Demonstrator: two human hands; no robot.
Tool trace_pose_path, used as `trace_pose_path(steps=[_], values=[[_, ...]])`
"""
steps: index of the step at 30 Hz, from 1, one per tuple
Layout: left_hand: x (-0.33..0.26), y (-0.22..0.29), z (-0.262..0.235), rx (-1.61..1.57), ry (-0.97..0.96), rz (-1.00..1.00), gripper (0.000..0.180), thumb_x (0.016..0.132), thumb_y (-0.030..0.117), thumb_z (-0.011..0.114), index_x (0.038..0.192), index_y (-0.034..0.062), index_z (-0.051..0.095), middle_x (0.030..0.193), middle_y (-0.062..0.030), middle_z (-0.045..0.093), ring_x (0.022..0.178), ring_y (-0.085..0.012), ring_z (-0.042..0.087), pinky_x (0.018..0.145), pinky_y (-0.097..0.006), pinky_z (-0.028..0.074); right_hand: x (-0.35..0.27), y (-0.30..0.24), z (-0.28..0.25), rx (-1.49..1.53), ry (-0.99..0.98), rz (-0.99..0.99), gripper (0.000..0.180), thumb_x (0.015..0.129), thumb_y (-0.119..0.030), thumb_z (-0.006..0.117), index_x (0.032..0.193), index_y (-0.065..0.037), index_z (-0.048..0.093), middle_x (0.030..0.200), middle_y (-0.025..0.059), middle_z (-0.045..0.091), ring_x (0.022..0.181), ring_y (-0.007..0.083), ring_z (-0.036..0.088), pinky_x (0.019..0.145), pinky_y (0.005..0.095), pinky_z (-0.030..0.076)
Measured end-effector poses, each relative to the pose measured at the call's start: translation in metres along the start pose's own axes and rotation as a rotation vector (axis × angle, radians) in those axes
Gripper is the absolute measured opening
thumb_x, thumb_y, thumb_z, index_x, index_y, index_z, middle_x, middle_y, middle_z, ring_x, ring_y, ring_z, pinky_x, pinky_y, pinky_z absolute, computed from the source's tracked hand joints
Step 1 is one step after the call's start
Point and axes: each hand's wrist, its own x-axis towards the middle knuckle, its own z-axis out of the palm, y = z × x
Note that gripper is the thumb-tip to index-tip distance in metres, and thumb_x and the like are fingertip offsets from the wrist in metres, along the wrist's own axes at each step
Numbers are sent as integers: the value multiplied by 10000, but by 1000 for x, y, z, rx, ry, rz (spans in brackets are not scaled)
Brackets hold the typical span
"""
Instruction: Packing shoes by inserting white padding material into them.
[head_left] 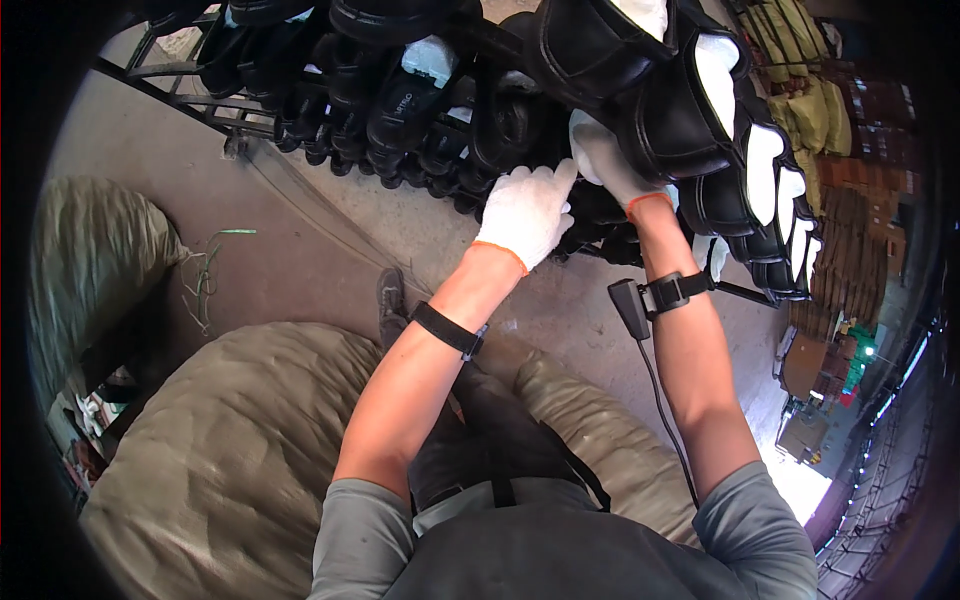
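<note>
Well — left hand (525, 212) and right hand (608, 165) reach among black shoes (682, 130).

A black metal rack (125, 75) carries tiers of black leather shoes (400, 118), several stuffed with white filling (763, 175). The left hand (525, 215), in a white glove (515, 225) with an orange cuff (502, 252), is loosely bent at the rack's near edge. The right hand (608, 160), gloved alike, reaches in toward the rack's right end (a black shoe (675, 130) hides part of it). Black straps (443, 330) circle both forearms (408, 385), the right one bearing a small black device (630, 308) with a cable (664, 410). Bulging tan sacks (235, 450) rest on the floor (330, 280) before the rack.
</note>
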Motion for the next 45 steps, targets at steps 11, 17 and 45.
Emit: trace_pose_path(steps=[11,17,45], values=[[-6,10,23,270,-17,101,358,840,270,915,1099,93,742,985,-113,726,986,-321,721,843,-474,564,15,23,49,-242,295,-296,272,1019,-237,659,1087,-9,790,1025,259,794,935,462,772,833,507,607],[-7,21,23,333,149,25,431,925,178,739,1338,81,663,865,-60,719,872,-285,730,751,-445,565,1,-5,-16,176,-212,66,492,1014,-400,730,1244,34,737,1159,212,796,1042,358,753,984,475,573],[-47,6,21,-205,150,-37,726,912,189,866,1539,-22,568,1181,-193,751,1073,-373,741,948,-497,593,29,73,47,-262,300,-578,266,1044,-171,645,1226,-3,743,1075,303,767,1077,467,753,934,547,570]])
